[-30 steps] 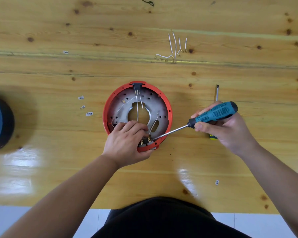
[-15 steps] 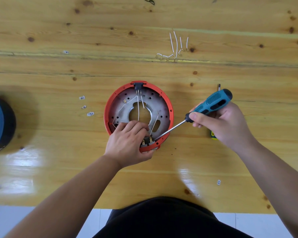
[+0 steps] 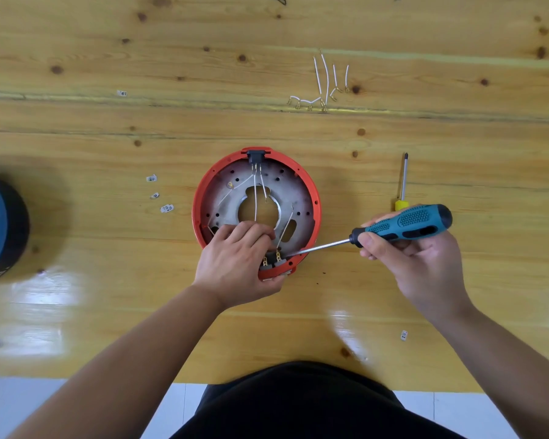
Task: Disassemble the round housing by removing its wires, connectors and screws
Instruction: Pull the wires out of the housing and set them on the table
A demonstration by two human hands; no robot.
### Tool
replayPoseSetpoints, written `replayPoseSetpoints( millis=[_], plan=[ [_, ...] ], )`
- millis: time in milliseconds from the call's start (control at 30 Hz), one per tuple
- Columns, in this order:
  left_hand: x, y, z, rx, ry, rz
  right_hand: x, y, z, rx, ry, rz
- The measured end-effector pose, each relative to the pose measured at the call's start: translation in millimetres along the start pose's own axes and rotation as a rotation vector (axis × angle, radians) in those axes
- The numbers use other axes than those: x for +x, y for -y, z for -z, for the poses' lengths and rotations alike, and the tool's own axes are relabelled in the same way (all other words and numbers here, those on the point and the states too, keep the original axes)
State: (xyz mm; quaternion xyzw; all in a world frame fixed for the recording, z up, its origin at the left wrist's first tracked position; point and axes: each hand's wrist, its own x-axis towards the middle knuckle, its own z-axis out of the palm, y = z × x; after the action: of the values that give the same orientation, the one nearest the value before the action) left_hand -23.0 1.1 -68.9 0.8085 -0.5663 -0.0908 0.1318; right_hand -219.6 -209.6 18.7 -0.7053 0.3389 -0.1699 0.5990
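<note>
Teal-handled screwdriver (image 3: 403, 224) handle dropped flatter; tip stays at round red housing (image 3: 311, 198) rim.
Right hand (image 3: 422, 258) clenched on it, left hand (image 3: 238, 264) gripping rim; slip could gouge fingers (image 3: 260, 232) or white wires (image 3: 255, 198).

The left hand (image 3: 240, 263) hides the round red plastic housing's (image 3: 311, 188) near rim; a blue-and-black cylindrical object (image 3: 0, 226) is cut off at the left edge.

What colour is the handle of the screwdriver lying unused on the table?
Yellow handle, seen in the head view.

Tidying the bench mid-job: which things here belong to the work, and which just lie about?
In use: round housing, its attached wires, teal screwdriver, left hand, right hand.

Lying about: yellow screwdriver, removed wires, paper labels, blue-black object.
</note>
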Motion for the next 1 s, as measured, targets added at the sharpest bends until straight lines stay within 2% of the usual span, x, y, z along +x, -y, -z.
replayPoseSetpoints(
  millis=[367, 533, 733, 900, 1000],
  plan=[
    [1, -1, 1, 0.004, -0.012, 0.0, -23, -14, -6, 0.029, -0.058, 0.013],
    [1, 0, 1, 0.006, -0.019, 0.007, -18, -12, -2, 0.096, -0.095, -0.053],
    [2, 0, 8, 0.005, 0.044, 0.009, -1, 4, 5, 0.197, -0.147, -0.042],
    [2, 10, 19, 0.014, 0.199, -0.072, 12, 12, 0, 0.163, -0.123, -0.064],
    [-1, 21, 27, 0.072, 0.175, -0.174, 16, 14, -5, 0.12, -0.064, -0.07]
  ],
)
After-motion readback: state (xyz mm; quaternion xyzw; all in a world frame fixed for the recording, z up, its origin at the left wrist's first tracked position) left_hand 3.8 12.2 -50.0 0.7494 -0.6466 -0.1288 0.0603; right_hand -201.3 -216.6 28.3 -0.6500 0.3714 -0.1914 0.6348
